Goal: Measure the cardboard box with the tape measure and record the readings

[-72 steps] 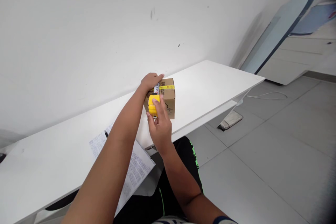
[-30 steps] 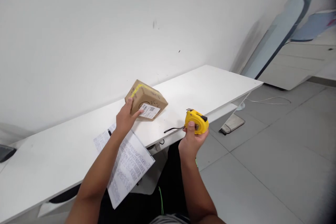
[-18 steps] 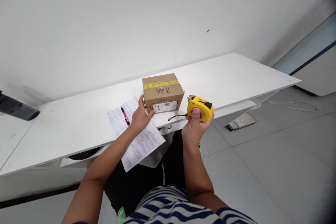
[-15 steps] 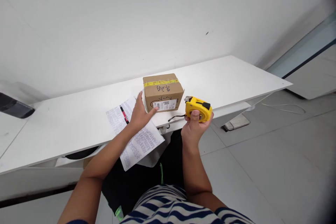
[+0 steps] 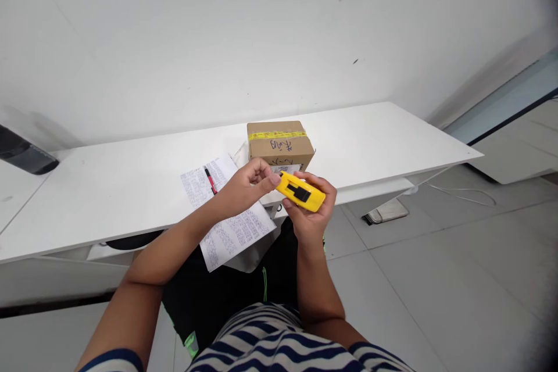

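Observation:
A yellow tape measure (image 5: 300, 190) with a black slide button facing up lies in my right hand (image 5: 311, 218), fingers and thumb wrapped round its sides. At the tape measure's left end, my left hand (image 5: 249, 186) pinches with thumb and forefinger, where the metal end hook is hidden by the fingertips. Behind both hands a cardboard box (image 5: 279, 142) stands on the white table (image 5: 366, 139), with yellow tape across its top and dark handwriting. Its front label is partly covered by the hands and the tape measure.
Sheets of handwritten paper (image 5: 239, 238) overhang the table's front edge, with a red and black pen (image 5: 210, 180) on top. A dark object (image 5: 26, 151) stands at the far left. Behind the table rises a white wall (image 5: 218, 40). A flat pale object (image 5: 387, 211) lies on the floor.
My left hand has left the box and moved to the tape measure's end. My right hand has brought the tape measure left and turned it so its button side faces up.

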`<state>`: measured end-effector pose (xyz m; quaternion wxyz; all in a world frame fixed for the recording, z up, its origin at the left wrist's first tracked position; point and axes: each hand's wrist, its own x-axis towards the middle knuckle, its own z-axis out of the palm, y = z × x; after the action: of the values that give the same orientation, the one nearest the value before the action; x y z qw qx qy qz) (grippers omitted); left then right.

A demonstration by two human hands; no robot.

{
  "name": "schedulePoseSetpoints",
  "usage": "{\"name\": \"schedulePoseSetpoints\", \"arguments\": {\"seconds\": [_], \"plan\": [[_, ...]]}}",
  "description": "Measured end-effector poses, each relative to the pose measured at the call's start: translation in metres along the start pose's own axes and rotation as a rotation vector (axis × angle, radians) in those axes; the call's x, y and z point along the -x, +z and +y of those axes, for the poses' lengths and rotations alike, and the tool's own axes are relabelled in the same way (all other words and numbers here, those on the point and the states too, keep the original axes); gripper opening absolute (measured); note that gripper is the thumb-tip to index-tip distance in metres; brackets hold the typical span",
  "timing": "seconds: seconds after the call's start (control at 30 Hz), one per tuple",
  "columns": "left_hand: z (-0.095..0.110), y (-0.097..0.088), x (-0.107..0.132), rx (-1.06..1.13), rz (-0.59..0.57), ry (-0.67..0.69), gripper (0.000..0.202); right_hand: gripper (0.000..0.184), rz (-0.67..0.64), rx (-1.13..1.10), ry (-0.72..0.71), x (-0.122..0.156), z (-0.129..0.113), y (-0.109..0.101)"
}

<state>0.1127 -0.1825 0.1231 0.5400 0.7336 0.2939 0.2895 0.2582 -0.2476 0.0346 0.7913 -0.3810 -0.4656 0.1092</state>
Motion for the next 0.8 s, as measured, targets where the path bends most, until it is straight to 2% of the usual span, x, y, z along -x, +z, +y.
{"name": "schedulePoseSetpoints", "arguments": {"seconds": [0.2, 0.3, 0.43, 0.8], "plan": [[0.003, -0.006, 0.001, -0.043, -0.107, -0.058, 0.051, 0.048, -0.105, -0.026, -0.025, -0.001, -0.002, -0.003], [0.005, -0.008, -0.001, -0.059, -0.082, -0.052, 0.053, 0.046, -0.118, -0.028, -0.052, -0.002, -0.002, -0.003], [0.007, -0.010, -0.003, -0.079, -0.031, -0.035, 0.053, 0.047, -0.108, 0.021, -0.016, -0.003, 0.000, -0.005], [0.002, -0.014, -0.005, -0.111, -0.005, -0.056, 0.045, 0.049, -0.142, 0.037, 0.011, -0.003, 0.007, -0.010]]}}
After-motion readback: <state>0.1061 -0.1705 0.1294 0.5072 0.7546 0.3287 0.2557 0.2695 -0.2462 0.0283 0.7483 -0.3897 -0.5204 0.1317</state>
